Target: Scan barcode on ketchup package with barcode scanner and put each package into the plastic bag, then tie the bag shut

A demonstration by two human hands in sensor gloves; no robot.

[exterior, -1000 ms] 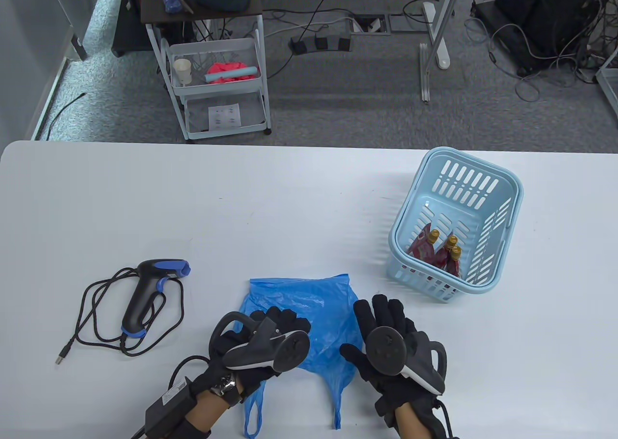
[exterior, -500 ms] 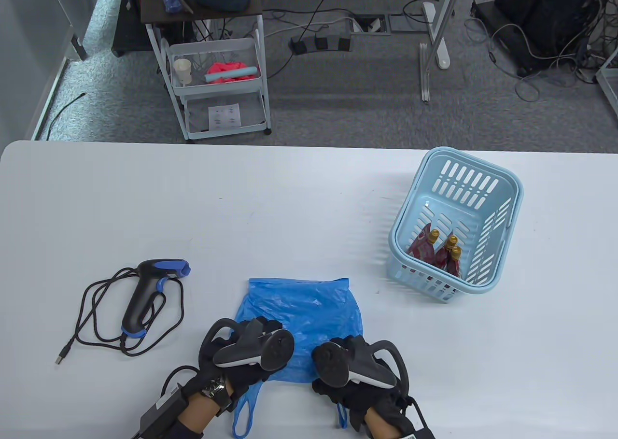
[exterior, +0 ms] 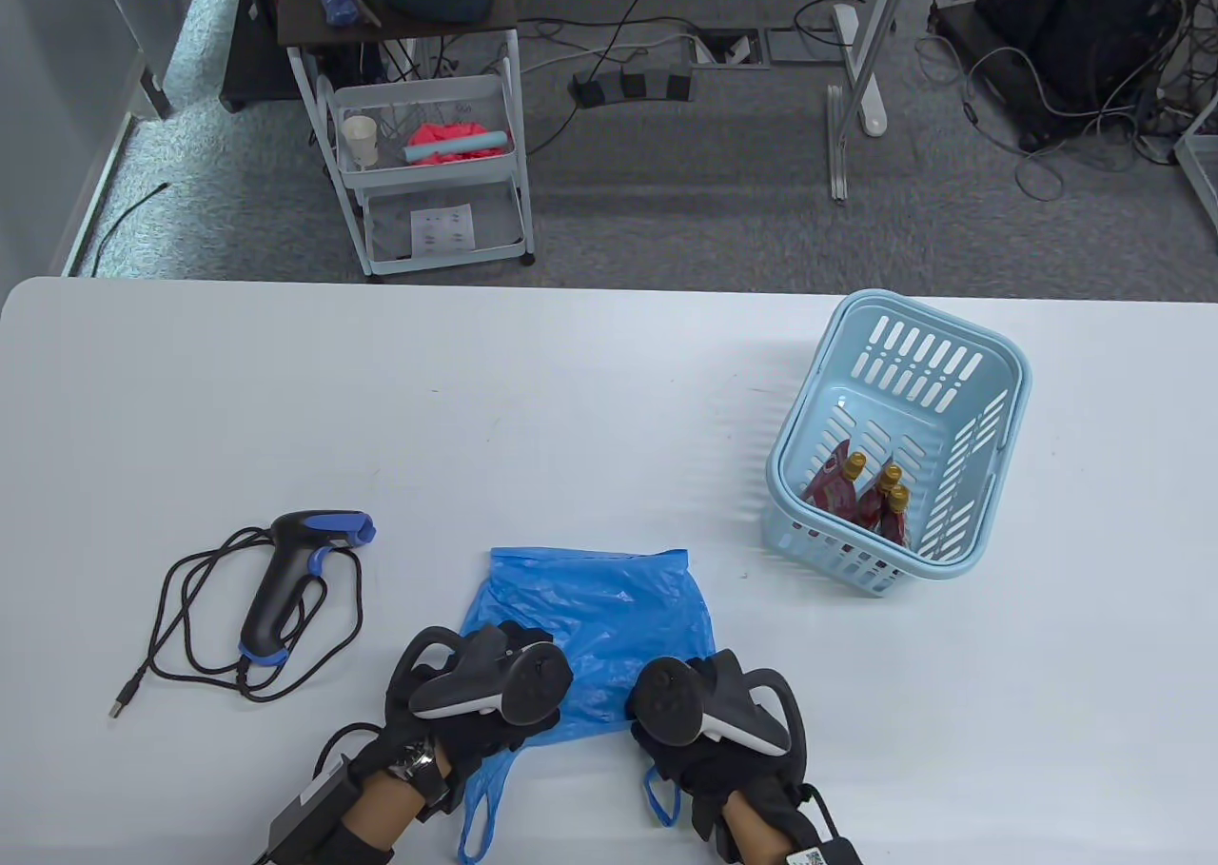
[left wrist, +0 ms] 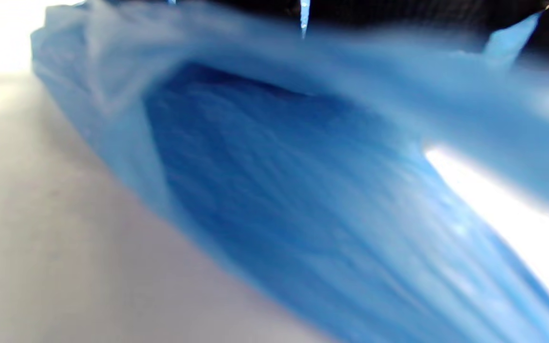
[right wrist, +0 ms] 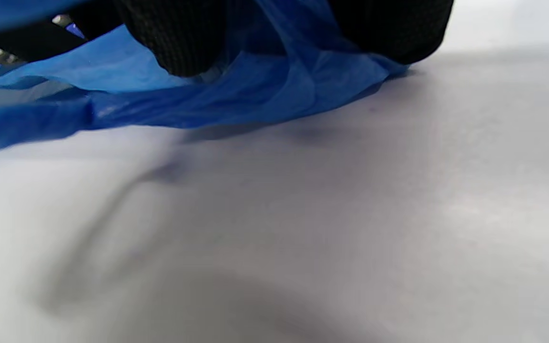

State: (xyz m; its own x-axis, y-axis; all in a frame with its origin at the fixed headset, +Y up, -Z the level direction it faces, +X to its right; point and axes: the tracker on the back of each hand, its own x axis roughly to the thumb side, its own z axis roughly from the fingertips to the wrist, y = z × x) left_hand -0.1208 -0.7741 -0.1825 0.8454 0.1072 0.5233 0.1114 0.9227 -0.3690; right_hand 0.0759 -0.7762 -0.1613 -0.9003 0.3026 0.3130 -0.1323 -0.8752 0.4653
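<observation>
The blue plastic bag (exterior: 595, 608) lies flat near the table's front edge, its handles trailing toward me. My left hand (exterior: 514, 656) grips the bag's near left part, and my right hand (exterior: 690, 684) grips its near right part. In the left wrist view the bag (left wrist: 303, 200) gapes open below my fingers (left wrist: 398, 12). In the right wrist view black fingertips (right wrist: 184, 38) pinch the blue film (right wrist: 255, 95) just above the table. Three red ketchup packages (exterior: 861, 499) with gold caps stand in the light blue basket (exterior: 1009, 399) at the right. The black and blue barcode scanner (exterior: 285, 579) lies at the left.
The scanner's black cable (exterior: 181, 637) loops around it on the white table (exterior: 571, 408). Beyond the table's far edge stand a white cart (exterior: 428, 161) and floor cables.
My right hand went from lying flat on the bag's right side to gripping its near edge. Both hands drew slightly toward me, and the bag's far edge flattened.
</observation>
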